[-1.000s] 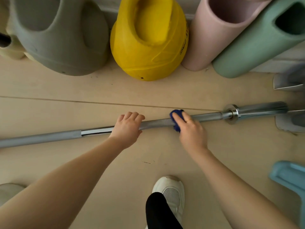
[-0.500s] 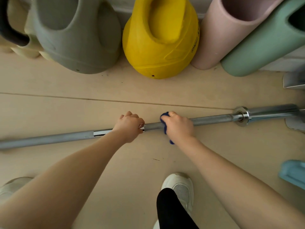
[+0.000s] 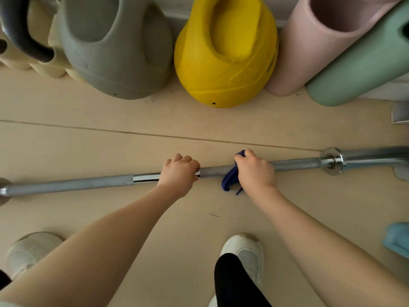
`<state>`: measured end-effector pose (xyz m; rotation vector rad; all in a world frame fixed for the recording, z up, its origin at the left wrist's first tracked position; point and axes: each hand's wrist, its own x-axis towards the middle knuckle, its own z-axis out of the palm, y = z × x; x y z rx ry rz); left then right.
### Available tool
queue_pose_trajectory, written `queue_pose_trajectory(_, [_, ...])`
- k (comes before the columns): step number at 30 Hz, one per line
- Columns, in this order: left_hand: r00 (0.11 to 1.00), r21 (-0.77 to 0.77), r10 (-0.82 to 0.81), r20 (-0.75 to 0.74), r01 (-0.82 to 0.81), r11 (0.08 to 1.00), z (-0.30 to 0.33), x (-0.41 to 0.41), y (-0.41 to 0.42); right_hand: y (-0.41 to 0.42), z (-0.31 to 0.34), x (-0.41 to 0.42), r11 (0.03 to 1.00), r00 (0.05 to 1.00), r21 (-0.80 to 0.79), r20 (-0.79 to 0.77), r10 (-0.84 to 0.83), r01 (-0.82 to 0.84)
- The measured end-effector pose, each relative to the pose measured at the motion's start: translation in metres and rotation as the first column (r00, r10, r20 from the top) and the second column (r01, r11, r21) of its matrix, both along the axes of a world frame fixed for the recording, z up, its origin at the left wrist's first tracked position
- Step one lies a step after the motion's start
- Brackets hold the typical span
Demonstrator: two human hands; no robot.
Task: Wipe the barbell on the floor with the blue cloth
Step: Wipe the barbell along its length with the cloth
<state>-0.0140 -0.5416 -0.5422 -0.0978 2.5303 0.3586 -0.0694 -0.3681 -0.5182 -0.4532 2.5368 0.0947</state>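
A long steel barbell (image 3: 73, 185) lies across the pale floor from left to right, its collar and sleeve at the right (image 3: 332, 161). My left hand (image 3: 178, 175) is closed around the bar near its middle. Just to the right of it, my right hand (image 3: 254, 170) presses a dark blue cloth (image 3: 230, 177) against the bar, fingers wrapped over both. A tail of the cloth hangs below the bar onto the floor. A short stretch of bare shaft shows between the two hands.
Soft kettlebells stand behind the bar: a grey one (image 3: 115, 47) and a yellow one (image 3: 225, 52). Pink (image 3: 309, 47) and green (image 3: 363, 69) rollers lean at the back right. A light blue object (image 3: 397, 239) sits at the right edge. My white shoes (image 3: 245, 255) are below.
My right hand slid the cloth left along the bar toward my left hand, then back slightly right. The view shifted so the bar's collar sits further right.
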Motion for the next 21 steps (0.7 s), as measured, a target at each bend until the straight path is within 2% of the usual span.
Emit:
queue_pose_trajectory(2, [0.999,-0.023,-0.040,-0.006,0.040,0.999,0.001,-0.001,0.000,-0.013,0.000,0.007,0.993,0.997,-0.096,0.032,-0.069,0.072])
queue_pose_trajectory(5, [0.997,-0.060,-0.076,0.013,0.076,0.995,0.003,-0.003,0.002,-0.035,-0.008,0.018,0.974,0.991,-0.226,0.134,0.010,0.021])
queue_pose_trajectory(8, [0.996,-0.080,-0.083,0.016,0.084,0.993,0.002,-0.002,0.003,-0.013,-0.015,0.003,0.983,0.995,-0.182,0.105,-0.003,0.022])
queue_pose_trajectory(12, [0.992,-0.039,-0.125,0.007,0.125,0.991,0.001,0.000,0.007,0.059,-0.014,-0.019,0.981,0.977,0.007,-0.092,-0.193,0.195])
queue_pose_trajectory(14, [0.979,0.004,-0.203,-0.006,0.203,0.979,0.004,-0.003,0.011,0.075,-0.014,-0.022,0.932,0.919,-0.046,-0.153,-0.363,0.360])
queue_pose_trajectory(16, [0.966,0.016,-0.256,-0.044,0.257,0.966,0.007,-0.007,0.020,0.062,-0.016,-0.017,0.893,0.886,-0.128,-0.127,-0.446,0.431])
queue_pose_trajectory(17, [0.964,0.009,-0.260,-0.061,0.261,0.965,0.007,-0.009,0.026,0.052,-0.017,-0.012,0.906,0.908,-0.167,-0.096,-0.408,0.389])
queue_pose_trajectory(19, [0.969,-0.003,-0.238,-0.070,0.238,0.971,0.007,-0.016,0.042,0.037,-0.018,0.001,0.955,0.976,-0.217,-0.037,-0.214,0.201])
queue_pose_trajectory(21, [0.971,0.010,-0.229,-0.066,0.230,0.973,0.006,-0.027,0.056,0.046,-0.017,0.001,0.971,0.991,-0.210,-0.035,-0.128,0.118])
